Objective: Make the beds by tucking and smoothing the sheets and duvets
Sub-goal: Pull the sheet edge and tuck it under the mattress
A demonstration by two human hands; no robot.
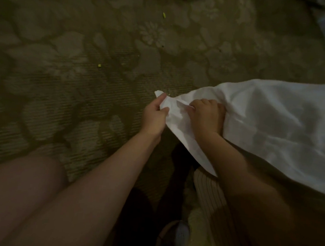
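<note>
A white sheet hangs in the air on the right, running down to a pointed corner near the middle of the head view. My left hand pinches that corner between thumb and fingers. Close beside it, my right hand grips a bunched fold of the same sheet, fingers curled into the cloth. Both forearms reach in from the bottom edge. The sheet's far end runs out of view to the right.
A dim floral-patterned carpet fills the floor, with small yellow-green specks scattered on it. My knee shows at lower left. Striped fabric and a shoe lie below the sheet. Dark objects sit at the top edge.
</note>
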